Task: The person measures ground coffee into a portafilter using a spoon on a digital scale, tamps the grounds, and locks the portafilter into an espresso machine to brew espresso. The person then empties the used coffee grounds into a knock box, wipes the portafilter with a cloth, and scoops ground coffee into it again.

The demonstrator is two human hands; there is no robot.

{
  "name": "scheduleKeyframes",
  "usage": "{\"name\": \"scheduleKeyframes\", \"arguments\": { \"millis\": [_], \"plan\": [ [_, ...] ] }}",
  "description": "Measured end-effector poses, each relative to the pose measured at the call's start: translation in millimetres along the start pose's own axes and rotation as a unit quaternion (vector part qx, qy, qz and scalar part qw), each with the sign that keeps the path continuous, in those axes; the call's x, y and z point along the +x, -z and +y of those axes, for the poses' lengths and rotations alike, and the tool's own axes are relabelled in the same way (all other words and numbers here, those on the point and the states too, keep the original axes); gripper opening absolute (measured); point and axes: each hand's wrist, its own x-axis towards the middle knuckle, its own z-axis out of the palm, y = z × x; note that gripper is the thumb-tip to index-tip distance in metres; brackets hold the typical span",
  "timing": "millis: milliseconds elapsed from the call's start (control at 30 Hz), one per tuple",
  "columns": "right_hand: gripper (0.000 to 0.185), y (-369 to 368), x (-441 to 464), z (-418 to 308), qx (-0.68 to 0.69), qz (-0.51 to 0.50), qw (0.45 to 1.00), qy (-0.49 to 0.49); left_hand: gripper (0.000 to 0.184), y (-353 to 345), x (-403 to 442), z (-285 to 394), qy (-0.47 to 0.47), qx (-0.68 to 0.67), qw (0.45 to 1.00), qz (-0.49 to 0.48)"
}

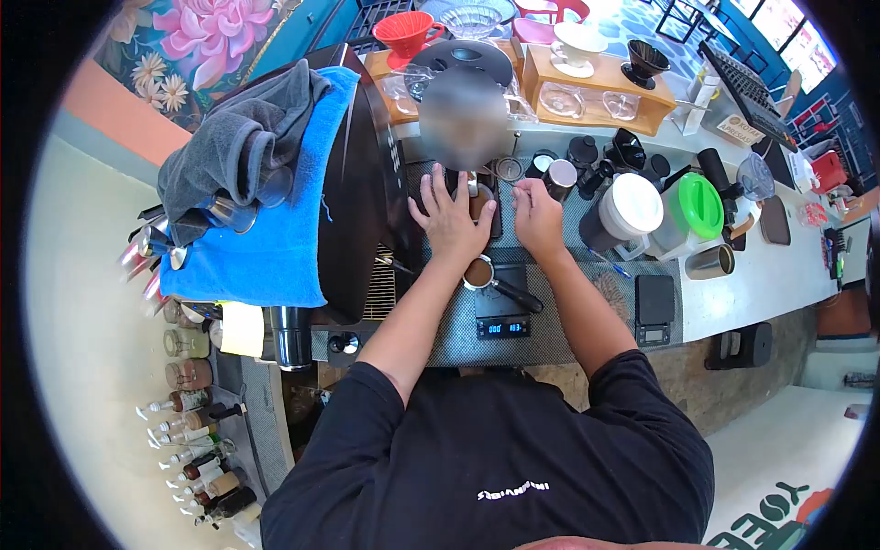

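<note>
My left hand (449, 220) is spread open, its fingers reaching up against the front of a coffee grinder (467, 64) whose middle is blurred. A brown-filled round container (479, 200) shows beside its thumb. My right hand (538, 218) is closed just to the right, near a small round metal piece (509, 170); what its fingers hold, if anything, I cannot make out. Below and between my forearms, a portafilter (478, 272) with ground coffee in its basket rests at a black digital scale (502, 327), handle pointing lower right. The scale's display is lit.
A dark espresso machine (357, 183) stands left, draped with a blue towel (275, 247) and a grey cloth (247, 137). To the right are a white-lidded container (632, 206), a green-lidded container (698, 206), a metal cup (710, 262) and a second scale (654, 302). Coffee drippers stand behind.
</note>
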Motion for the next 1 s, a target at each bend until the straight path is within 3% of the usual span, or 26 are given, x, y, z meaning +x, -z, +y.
{"name": "scheduleKeyframes", "arguments": {
  "millis": [233,467,600,633,733,767,800,900,1000],
  "plan": [
    [0.010,-1,8,-5,-0.025,-0.025,0.997,0.072,0.073,6,-4,-1,-0.008,-0.008,1.000,0.001],
    [0.008,11,-6,-1,-0.009,-0.036,0.997,0.073,0.059,5,-34,-5,-0.004,-0.053,0.998,0.028],
    [0.009,15,-14,-1,-0.014,-0.046,0.997,0.064,0.034,-1,-33,-14,0.000,-0.121,0.990,0.065],
    [0.009,16,-15,-1,-0.023,-0.063,0.996,0.061,0.018,-2,-29,-13,0.006,-0.137,0.986,0.097],
    [0.010,23,-23,-8,-0.009,-0.035,0.998,0.052,0.016,-1,-20,-11,0.011,-0.228,0.967,0.115],
    [0.010,26,-27,-9,-0.020,-0.040,0.998,0.050,0.017,5,-23,-8,0.016,-0.204,0.974,0.094],
    [0.010,32,-33,-12,0.010,-0.039,0.999,0.015,0.017,4,-26,-9,0.001,-0.170,0.981,0.093],
    [0.008,43,-53,-25,0.100,-0.032,0.992,-0.076,0.015,5,-38,-11,0.034,-0.240,0.965,0.095],
    [0.007,59,-77,-37,0.099,-0.059,0.987,-0.111,0.017,26,-65,-15,0.030,-0.218,0.974,0.056]
  ]
}}
